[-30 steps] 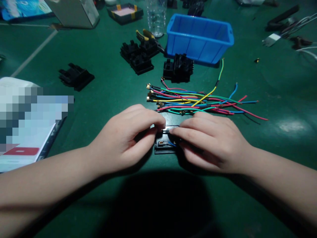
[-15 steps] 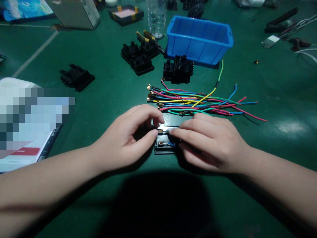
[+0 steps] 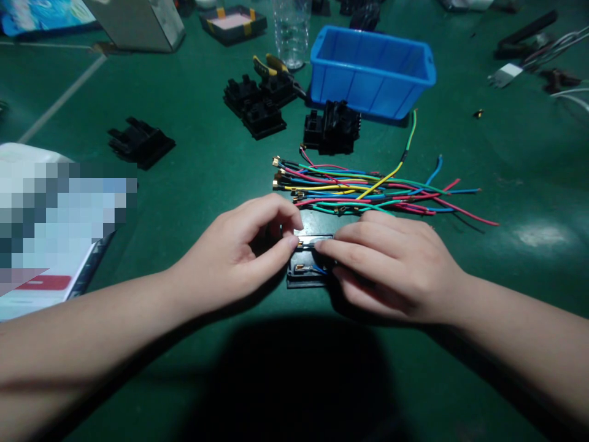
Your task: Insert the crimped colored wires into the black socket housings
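Note:
A small black plastic housing (image 3: 309, 282) lies on the green table between my hands. My left hand (image 3: 255, 248) curls at its left side, the thumb tip pressing by a brass terminal (image 3: 300, 244) in the upper slot. Around the housing's right side my right hand (image 3: 391, 261) is closed, with a fingertip on a dark wire or sleeve behind that terminal. A second brass terminal (image 3: 300, 267) with a blue wire (image 3: 317, 269) sits in the lower slot. My right fingers hide the housing's right part.
Beyond my hands lies a bundle of coloured wires (image 3: 368, 187) with brass ends. Black housings (image 3: 262, 116) and yellow-handled pliers (image 3: 277, 63) are farther back, beside a blue bin (image 3: 368, 86) and a clear cup (image 3: 291, 37). Another housing (image 3: 142, 142) and a phone-like screen (image 3: 59, 245) are left.
My left thumb has slid slightly right, over part of the upper brass terminal. My right hand stays almost in place. The view has shifted a little.

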`<state>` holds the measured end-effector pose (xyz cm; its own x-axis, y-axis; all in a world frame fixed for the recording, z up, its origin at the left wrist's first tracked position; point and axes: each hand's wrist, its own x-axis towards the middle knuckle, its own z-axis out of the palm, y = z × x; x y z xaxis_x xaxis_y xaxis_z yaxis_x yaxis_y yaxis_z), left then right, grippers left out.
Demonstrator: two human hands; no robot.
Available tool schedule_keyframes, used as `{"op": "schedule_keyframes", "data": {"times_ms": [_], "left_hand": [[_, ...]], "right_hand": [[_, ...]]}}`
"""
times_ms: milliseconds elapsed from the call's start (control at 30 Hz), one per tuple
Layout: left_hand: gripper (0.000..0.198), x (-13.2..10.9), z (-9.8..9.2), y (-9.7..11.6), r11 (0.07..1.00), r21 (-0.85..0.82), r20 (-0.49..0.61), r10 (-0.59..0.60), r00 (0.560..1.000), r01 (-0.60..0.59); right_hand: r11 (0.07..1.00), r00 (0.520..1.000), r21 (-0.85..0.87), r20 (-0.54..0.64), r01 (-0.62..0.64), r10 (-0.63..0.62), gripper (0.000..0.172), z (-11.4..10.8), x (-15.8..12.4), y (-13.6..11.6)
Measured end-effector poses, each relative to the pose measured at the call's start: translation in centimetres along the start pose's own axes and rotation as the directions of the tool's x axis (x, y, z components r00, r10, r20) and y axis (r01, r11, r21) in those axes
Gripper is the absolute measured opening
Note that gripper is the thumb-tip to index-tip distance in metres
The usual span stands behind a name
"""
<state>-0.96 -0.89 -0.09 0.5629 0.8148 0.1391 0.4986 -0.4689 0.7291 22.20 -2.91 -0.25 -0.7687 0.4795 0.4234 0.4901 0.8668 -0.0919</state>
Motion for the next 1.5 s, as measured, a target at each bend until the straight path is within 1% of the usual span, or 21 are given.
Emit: {"op": "schedule_keyframes", "data": {"times_ms": [200,367,667,900,1133,1300,1500], "left_hand": [[0.009,0.05,-0.15,0.12,1.0,0.02,0.019,-0.024,1.0,0.024],[0.012,0.12,-0.27,0.19,0.999,0.029,0.044,-0.018,0.999,0.016],[0.011,0.13,-0.09,0.09,1.0,-0.014,0.049,-0.015,0.999,0.015],[0.013,0.12,-0.13,0.09,1.0,-0.003,0.061,-0.019,0.998,0.019],[0.015,0.29,-0.12,0.24,1.0,0.008,0.106,-0.025,0.994,0.025],[0.015,0.35,-0.2,0.28,1.0,0.008,0.118,-0.011,0.993,0.01],[0.017,0.23,-0.07,0.04,0.997,0.062,0.123,0.027,0.992,-0.035]], "right_hand": [[1.0,1.0,-0.002,0.007,0.001,-0.001,0.019,-0.01,0.09,0.02],[0.999,1.0,0.032,0.004,-0.004,0.003,0.02,-0.01,0.15,0.09],[0.999,0.999,0.04,0.02,0.027,-0.028,0.021,-0.13,-0.03,0.12],[0.998,1.0,0.059,-0.008,-0.004,0.004,0.016,0.08,0.16,-0.03],[0.996,0.999,0.079,0.034,-0.037,0.035,0.018,-0.08,0.19,-0.04],[0.996,0.999,0.082,0.018,-0.028,0.027,0.017,-0.02,0.26,0.0],[0.998,1.0,0.063,0.015,-0.026,0.025,0.018,0.0,0.32,-0.07]]}}
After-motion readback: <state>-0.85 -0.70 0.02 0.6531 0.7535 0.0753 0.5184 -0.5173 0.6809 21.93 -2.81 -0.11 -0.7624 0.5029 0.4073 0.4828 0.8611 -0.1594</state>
